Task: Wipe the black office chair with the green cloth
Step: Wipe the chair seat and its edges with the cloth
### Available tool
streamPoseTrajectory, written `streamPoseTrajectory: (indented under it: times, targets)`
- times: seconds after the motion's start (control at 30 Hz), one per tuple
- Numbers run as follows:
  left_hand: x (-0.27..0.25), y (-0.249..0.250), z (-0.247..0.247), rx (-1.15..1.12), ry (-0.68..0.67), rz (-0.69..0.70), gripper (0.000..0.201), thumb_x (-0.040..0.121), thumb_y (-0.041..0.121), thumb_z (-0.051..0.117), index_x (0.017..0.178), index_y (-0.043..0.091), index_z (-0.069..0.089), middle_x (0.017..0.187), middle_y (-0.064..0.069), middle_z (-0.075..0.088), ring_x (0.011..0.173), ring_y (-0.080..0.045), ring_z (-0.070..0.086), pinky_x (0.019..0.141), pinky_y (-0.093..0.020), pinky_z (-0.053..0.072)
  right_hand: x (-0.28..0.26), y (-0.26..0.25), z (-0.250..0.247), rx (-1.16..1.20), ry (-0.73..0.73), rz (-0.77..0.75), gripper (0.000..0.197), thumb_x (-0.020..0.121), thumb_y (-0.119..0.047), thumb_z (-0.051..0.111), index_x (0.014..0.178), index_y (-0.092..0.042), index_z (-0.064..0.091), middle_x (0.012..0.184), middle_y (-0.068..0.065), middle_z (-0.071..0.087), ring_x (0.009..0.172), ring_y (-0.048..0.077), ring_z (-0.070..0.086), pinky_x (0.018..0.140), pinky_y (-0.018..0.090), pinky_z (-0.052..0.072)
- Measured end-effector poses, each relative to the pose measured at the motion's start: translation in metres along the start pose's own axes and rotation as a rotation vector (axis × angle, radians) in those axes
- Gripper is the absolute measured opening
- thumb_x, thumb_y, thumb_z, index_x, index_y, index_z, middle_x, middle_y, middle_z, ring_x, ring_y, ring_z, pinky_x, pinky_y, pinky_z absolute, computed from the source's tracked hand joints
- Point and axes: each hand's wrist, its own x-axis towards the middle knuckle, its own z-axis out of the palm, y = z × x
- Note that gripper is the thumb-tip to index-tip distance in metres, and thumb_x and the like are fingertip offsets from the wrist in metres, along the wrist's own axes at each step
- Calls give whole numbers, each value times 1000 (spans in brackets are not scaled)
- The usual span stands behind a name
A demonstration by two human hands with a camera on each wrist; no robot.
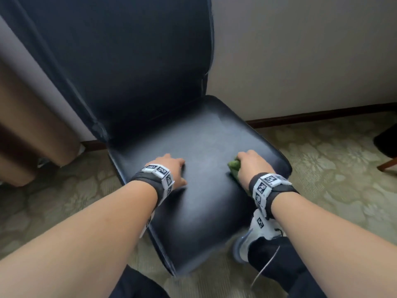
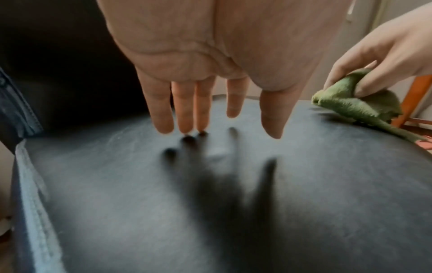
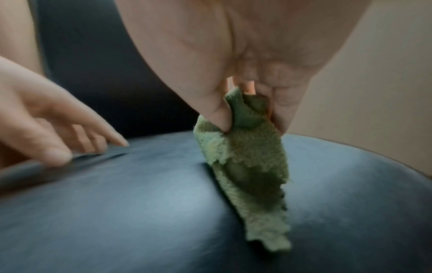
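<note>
While my right hand [image 1: 250,166] pinched the green cloth [image 3: 245,164], my flat, empty left hand [image 1: 169,168] should have steadied the chair seat [image 1: 204,211] for firm, overlapping strokes.

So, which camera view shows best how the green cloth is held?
The right wrist view: the green cloth fills the middle, pinched by the right hand, with its lower end trailing on the chair seat. The left wrist view shows it small at the right edge. The head view shows only a bit beside the hand.
</note>
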Motion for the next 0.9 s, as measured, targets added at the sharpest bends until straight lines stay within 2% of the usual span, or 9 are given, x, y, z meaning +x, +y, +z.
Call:
streamPoseTrajectory:
  times: [0.07, 0.13, 0.23, 0.33, 0.43, 0.53, 0.63, 0.7, 0.9]
  targets:
    - [4, -1, 7, -21, -30, -52, 85, 82, 67, 69, 156, 44, 31, 150, -12, 40, 136, -39, 47, 106, -48, 48, -7, -10, 6, 10, -63, -68, 13, 92, -27, 56, 105, -23, 59, 106, 1, 47, 90, 33, 60, 82, 38, 51]
    - [7, 2, 13, -16, -60, -70, 93, 79, 72, 69, 158, 47, 26, 152, -14, 37, 135, -40, 48, 105, -46, 46, -8, -12, 17, -7, -130, -87, 22, 93, -31, 54, 113, -21, 59, 112, 5, 49, 97, 36, 63, 88, 41, 53]
    - [7, 3, 12, -22, -57, -31, 84, 81, 72, 66, 154, 50, 31, 141, -10, 45, 125, -37, 57, 94, -39, 47, 0, -3, 25, 9, -108, -67, 34, 96, -48, 53, 118, -23, 58, 117, 9, 49, 98, 39, 65, 90, 41, 53]
    - [6, -6, 6, -34, -23, -2, 69, 92, 61, 60, 154, 44, 38, 146, -7, 49, 130, -33, 56, 100, -39, 46, 10, 1, 19, -1, -116, -42, 41, 95, -56, 55, 122, -26, 60, 122, 8, 51, 103, 38, 65, 93, 38, 52]
    - [1, -21, 0, -137, 2, -27, 71, 98, 51, 59, 162, 39, 31, 156, -3, 49, 142, -29, 49, 113, -38, 42, 21, -7, 0, -28, -149, -15, 33, 94, -39, 59, 123, -22, 60, 124, 11, 54, 104, 37, 64, 91, 37, 52]
    - [-14, -41, -10, -239, 51, -82, 65, 101, 46, 58, 161, 33, 36, 158, 0, 50, 144, -25, 47, 115, -33, 39, 25, -21, -16, 31, -89, 26, 41, 89, -11, 52, 130, -18, 50, 120, 12, 59, 102, 35, 62, 87, 39, 53]
    - [-35, -68, -20, -311, 90, -156, 58, 101, 43, 57, 156, 28, 46, 155, -1, 53, 142, -23, 50, 115, -31, 39, 20, -41, -28, 149, -17, 55, 36, 91, -11, 54, 125, -18, 43, 92, 6, 58, 84, 31, 56, 70, 34, 43]
    - [-54, -90, -23, -385, 135, -216, 56, 100, 43, 57, 152, 25, 51, 153, -1, 55, 139, -23, 53, 115, -31, 41, 11, -61, -39, 230, 12, 52, 29, 90, -13, 57, 116, -19, 46, 82, 2, 55, 81, 29, 56, 66, 32, 39]
    - [-97, -126, 9, -562, 205, -366, 57, 99, 41, 57, 150, 16, 53, 150, -5, 57, 136, -27, 54, 109, -31, 42, -10, -121, -38, 324, 32, -147, 22, 84, -17, 64, 104, -26, 66, 102, 3, 70, 88, 24, 59, 74, 25, 41]
